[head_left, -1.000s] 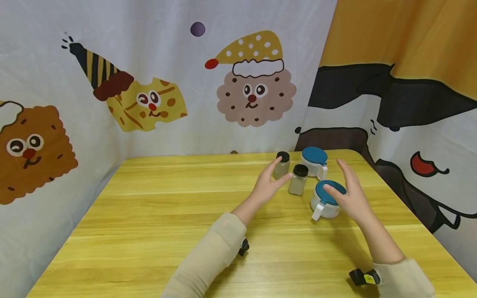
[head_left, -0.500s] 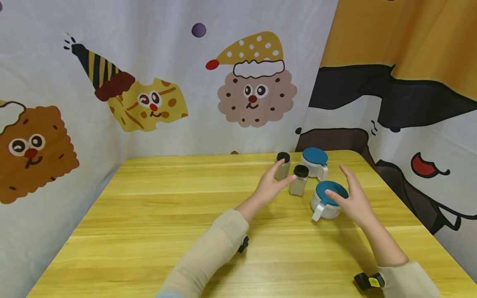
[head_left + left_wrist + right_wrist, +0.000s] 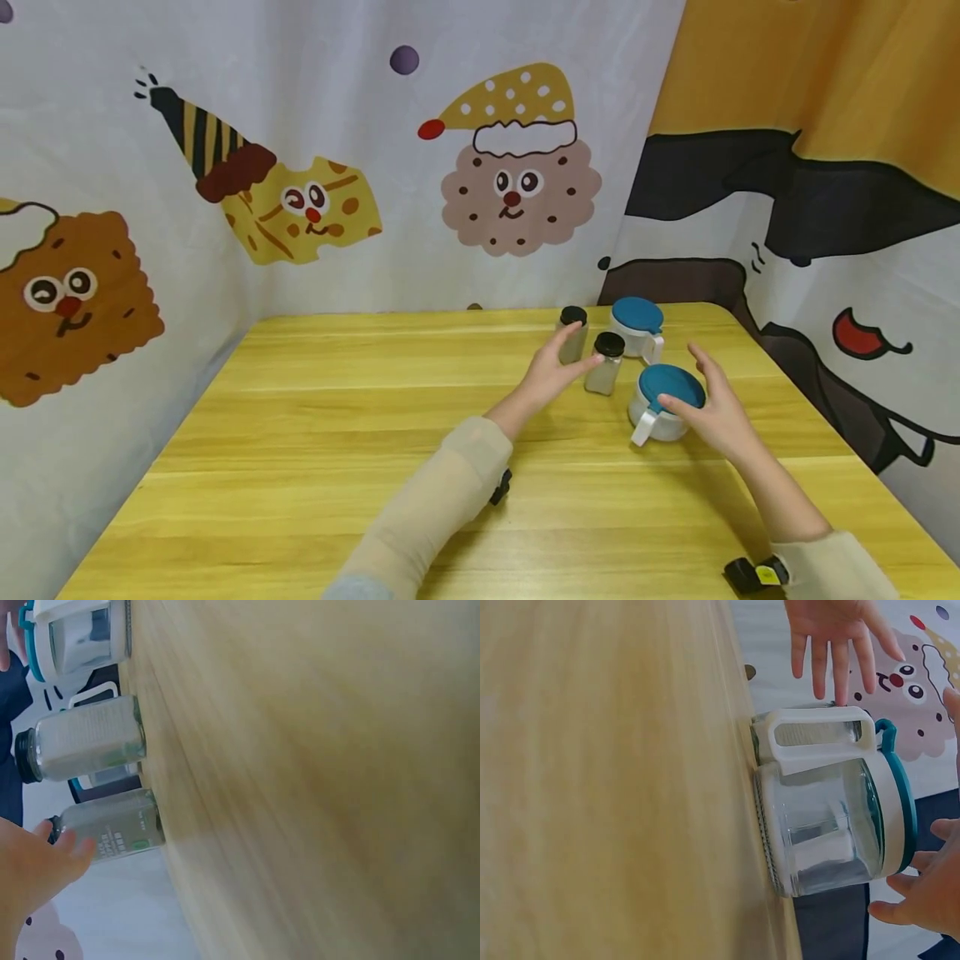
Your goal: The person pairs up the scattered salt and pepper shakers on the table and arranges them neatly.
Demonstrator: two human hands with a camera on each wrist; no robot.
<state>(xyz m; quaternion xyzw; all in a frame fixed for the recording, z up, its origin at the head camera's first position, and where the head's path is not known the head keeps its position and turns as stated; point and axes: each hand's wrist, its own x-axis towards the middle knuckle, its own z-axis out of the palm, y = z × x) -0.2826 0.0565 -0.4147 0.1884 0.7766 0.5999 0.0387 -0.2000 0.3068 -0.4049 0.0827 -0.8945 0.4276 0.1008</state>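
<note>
In the head view, two glass spice bottles with black lids stand at the back right: a rear bottle [image 3: 573, 343] and a front bottle [image 3: 602, 377]. My left hand [image 3: 545, 375] is beside them, thumb and fingers spread, fingertips overlapping the rear bottle's lid and thumb tip at the front one's. To the right is a clear glass jar [image 3: 657, 422] with a blue lid and white handle. My right hand [image 3: 716, 417] stands over its right side, thumb overlapping the lid and fingers spread. The right wrist view shows fingertips [image 3: 881, 911] close by the lid [image 3: 904, 810].
A second blue-lidded jar [image 3: 636, 321] with a handle stands behind the front one, near the table's back edge. The wooden table [image 3: 337, 433] reaches cartoon-printed curtains [image 3: 315, 100] at the back and sides. Each wrist carries a small black camera [image 3: 742, 575].
My left hand has shifted slightly right, toward the bottles. My right hand has come down a little closer to the front jar's lid. The bottles and jars stay in place.
</note>
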